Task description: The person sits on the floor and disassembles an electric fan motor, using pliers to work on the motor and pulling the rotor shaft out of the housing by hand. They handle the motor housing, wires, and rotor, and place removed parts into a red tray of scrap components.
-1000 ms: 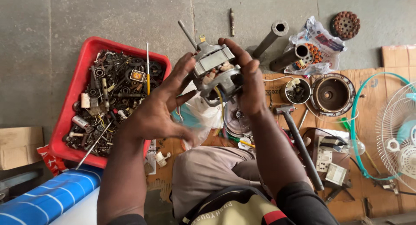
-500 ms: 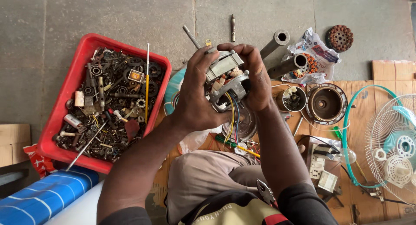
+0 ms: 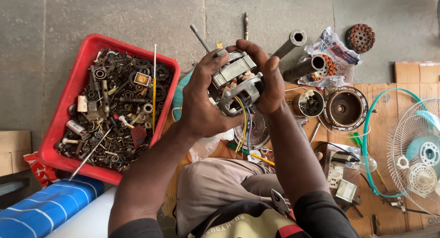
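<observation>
Head view: left hand (image 3: 201,105) and right hand (image 3: 268,82) clasp one motor (image 3: 236,82); beside it, one red tray (image 3: 68,105), two pipes (image 3: 293,41).

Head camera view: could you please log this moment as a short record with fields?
Held item: small electric motor with coloured wires hanging below
Left hand: grips the motor's left side
Right hand: grips the right side, fingers over the top
Left of hands: red tray full of metal parts
Right of hands: two metal tubes, round motor housing, fan guard
Surface: concrete floor
</observation>
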`<state>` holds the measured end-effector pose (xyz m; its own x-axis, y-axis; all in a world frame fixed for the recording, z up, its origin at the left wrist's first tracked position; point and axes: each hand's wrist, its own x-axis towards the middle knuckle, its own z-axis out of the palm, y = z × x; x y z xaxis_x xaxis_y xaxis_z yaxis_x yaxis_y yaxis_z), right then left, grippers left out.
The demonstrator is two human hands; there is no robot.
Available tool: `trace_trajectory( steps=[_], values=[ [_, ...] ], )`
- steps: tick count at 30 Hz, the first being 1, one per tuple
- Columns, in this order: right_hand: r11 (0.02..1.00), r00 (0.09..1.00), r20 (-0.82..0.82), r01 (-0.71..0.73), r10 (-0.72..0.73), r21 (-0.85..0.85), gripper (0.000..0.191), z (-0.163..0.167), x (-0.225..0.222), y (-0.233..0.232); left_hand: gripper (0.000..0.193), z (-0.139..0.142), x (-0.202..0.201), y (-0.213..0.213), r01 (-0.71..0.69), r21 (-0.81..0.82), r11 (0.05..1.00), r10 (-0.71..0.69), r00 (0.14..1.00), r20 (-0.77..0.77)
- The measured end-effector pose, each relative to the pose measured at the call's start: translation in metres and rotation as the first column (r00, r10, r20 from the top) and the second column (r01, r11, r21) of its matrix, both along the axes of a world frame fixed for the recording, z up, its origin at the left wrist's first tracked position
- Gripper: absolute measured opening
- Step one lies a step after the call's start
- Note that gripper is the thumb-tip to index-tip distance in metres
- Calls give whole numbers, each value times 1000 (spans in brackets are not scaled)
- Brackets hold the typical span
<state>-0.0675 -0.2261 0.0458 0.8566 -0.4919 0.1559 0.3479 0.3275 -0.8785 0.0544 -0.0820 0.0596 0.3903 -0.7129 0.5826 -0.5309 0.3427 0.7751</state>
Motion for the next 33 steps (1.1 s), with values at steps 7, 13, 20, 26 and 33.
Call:
trace_trajectory(
  steps=[7, 13, 20, 26, 33],
  values=[
    [982, 999, -49, 8, -18, -190, 100, 6, -2, -5, 121, 1, -2, 0, 29, -11, 1000, -29, 1000, -1],
    [991, 996, -89, 10, -22, -130, 100, 9, 0, -5, 111, 1, -2, -1, -27, 3, 1000, 27, 999, -31],
    [960, 978, -186, 44, -99, -275, 102, 15, -1, -9, 107, 0, 1, -2, -58, 6, 998, 58, 998, -9],
    [981, 973, -187, 104, -134, -163, 102, 11, 7, -5, 92, -1, 5, -2, 55, 46, 997, -44, 975, -217],
    [1000, 989, -145, 27, -26, 4, 100, -3, 10, -13, 94, -1, 10, -3, 9, 27, 1000, -7, 996, -94]
  ],
)
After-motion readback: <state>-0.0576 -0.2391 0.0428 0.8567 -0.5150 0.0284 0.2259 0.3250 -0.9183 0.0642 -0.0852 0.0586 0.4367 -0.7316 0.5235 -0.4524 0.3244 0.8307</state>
